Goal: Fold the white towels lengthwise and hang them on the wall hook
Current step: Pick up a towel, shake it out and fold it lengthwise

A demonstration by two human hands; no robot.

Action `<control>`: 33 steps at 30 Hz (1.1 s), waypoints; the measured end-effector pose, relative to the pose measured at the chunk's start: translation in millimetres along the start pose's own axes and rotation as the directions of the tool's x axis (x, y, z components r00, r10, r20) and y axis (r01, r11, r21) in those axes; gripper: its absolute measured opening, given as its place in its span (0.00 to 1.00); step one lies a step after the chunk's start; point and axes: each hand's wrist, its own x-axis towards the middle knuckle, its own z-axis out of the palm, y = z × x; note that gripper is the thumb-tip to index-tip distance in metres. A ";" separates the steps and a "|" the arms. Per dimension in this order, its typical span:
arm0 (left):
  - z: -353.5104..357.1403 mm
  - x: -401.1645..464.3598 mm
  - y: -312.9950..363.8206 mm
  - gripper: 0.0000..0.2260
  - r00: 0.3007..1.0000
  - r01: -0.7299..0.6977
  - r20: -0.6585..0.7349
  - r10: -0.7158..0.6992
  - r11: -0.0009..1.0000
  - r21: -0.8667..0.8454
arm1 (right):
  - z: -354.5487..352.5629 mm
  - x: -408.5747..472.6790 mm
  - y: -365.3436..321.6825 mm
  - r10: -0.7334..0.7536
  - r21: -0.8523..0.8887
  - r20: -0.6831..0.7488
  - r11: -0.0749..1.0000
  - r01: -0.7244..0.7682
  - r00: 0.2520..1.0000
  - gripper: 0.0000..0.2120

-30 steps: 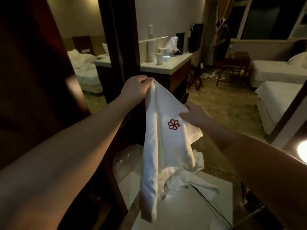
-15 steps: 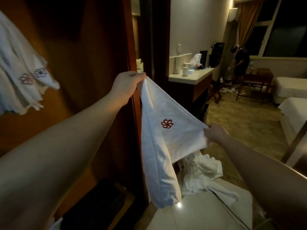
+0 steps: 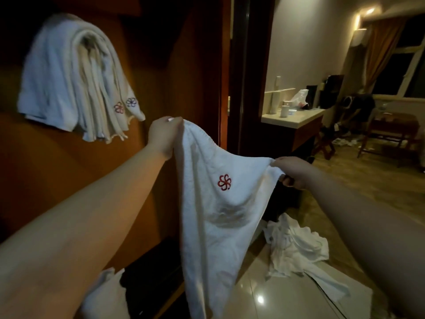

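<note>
Folding step: left hand and right hand, apart, each pinched top edge of white terry towel with red emblem. Next probably: bring edges together, then hang beside white towel bundle on wooden wall.

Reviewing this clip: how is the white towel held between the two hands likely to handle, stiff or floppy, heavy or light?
Probably floppy: the white towel sags between the left hand and right hand and hangs in loose folds. Likely light, since pinches at two corners carry it. It seems unlikely to slip: the cloth looks textured, and the hanging towels stay draped on the wall.
</note>
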 end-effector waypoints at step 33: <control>-32.7 -258.4 17.6 0.20 0.970 0.226 0.151 -0.192 0.940 -0.255 | 115.9 -244.8 -21.7 -0.854 0.106 0.077 0.520 0.848 0.514 0.11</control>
